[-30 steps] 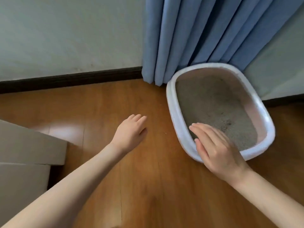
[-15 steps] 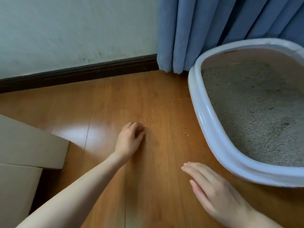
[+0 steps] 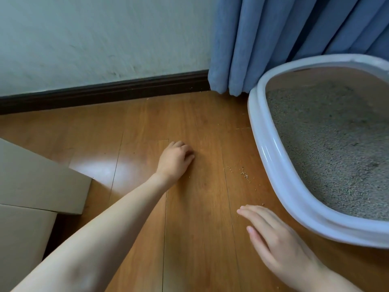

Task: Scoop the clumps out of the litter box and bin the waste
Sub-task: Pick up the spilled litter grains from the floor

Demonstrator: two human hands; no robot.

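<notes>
A white oval litter box (image 3: 273, 165) stands on the wooden floor at the right, filled with grey litter (image 3: 332, 144). My left hand (image 3: 174, 161) rests on the floor to the left of the box, fingers curled under, holding nothing. My right hand (image 3: 271, 237) hovers low over the floor just in front of the box's near rim, fingers straight and together, empty. No scoop or bin is in view.
A few spilled litter grains (image 3: 244, 174) lie on the floor beside the box. Blue curtains (image 3: 273, 39) hang behind it. A dark skirting board (image 3: 105, 93) runs along the wall. Beige cardboard boxes (image 3: 31, 186) sit at the left.
The view has dropped closer to the floor. My right hand drew back from over the litter to the floor in front of the box. My left hand's fingers curled onto the floor.
</notes>
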